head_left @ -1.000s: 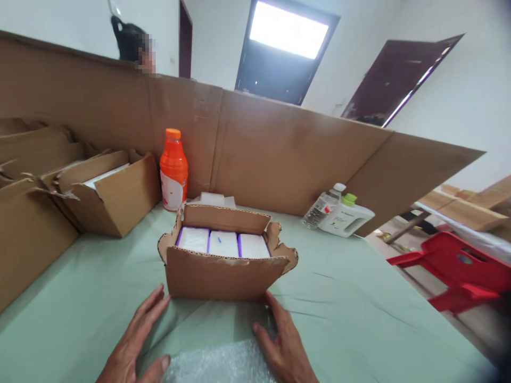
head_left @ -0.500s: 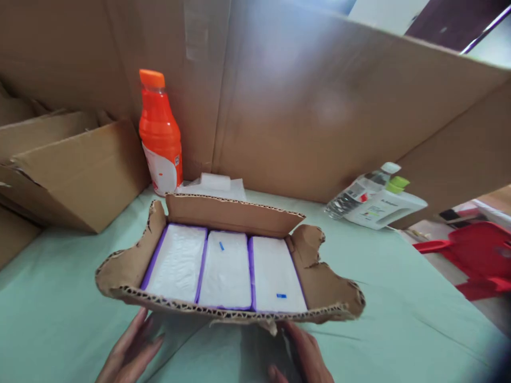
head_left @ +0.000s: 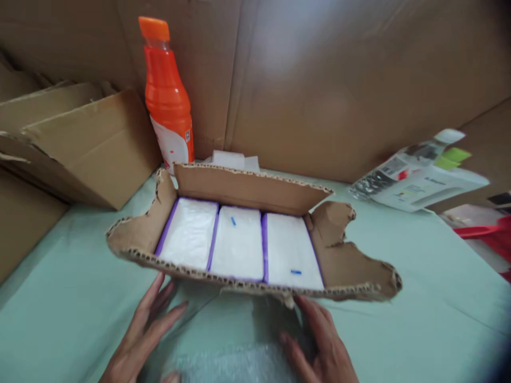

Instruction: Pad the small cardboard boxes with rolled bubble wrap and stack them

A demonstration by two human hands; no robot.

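Cardboard box, its top open and its flaps torn, sits in the middle of a pale green surface, with three white-topped, purple-sided packs side by side inside. The left hand has fingers spread wide and empty, just short of the front wall; the right hand has its thumb well parted, fingertips at the front rim, contact unclear. The step in hand appears to be handling the box from its near side; shifting it would call for palms on the end walls, avoiding the ragged rim. Bubble wrap lies between the hands. An orange bottle and cardboard partition limit room behind; open surface lies to the right.
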